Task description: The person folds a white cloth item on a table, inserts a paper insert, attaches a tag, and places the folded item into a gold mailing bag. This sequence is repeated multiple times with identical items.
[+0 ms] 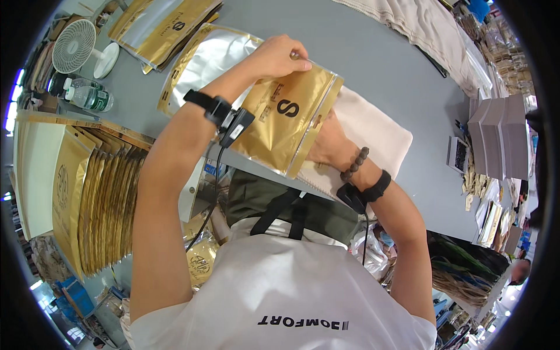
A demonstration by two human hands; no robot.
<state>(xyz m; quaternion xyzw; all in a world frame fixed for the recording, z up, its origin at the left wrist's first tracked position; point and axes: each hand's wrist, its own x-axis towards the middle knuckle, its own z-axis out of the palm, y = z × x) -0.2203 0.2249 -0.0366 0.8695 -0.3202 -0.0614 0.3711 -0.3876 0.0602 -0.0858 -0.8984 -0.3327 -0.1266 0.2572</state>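
Observation:
My left hand (280,57) pinches the upper edge of a gold zip-top plastic bag (267,124), its thumb on the front. Behind the bag's zip edge is my right hand (328,140), its fingers hidden by the bag, so its grip cannot be seen. A folded pale pink cloth (376,131) lies under and beside the right hand on the grey table (420,100). Another bag with a silver face and gold borders (210,57) lies flat beyond the left forearm.
A stack of gold bags (162,26), a white fan (74,46) and plastic bottles (94,97) stand at the left. Upright gold bags (74,197) fill a box below the table edge. Beige cloth (407,22) lies at the far edge; a stack of cards (498,135) stands at the right.

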